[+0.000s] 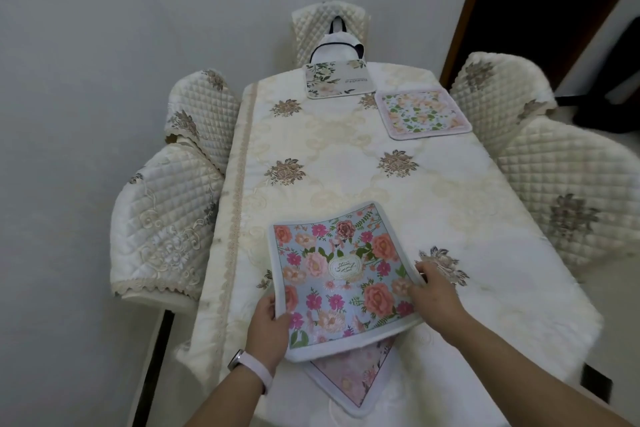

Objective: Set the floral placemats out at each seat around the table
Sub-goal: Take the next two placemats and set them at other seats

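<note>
You held the pale-blue fabric placemat with pink and coral flowers (341,274) by its side edges, your left hand (268,317) and right hand (433,291) each pinching one. It hung bowed over a pink floral placemat (353,378) at the near end of the worktop (346,163). It was probably best carried level to an unset seat and laid square. A cream embroidered cloth covered the worktop, with quilted cream chairs (166,218) around it and a plain grey wall (104,28) behind.
</note>
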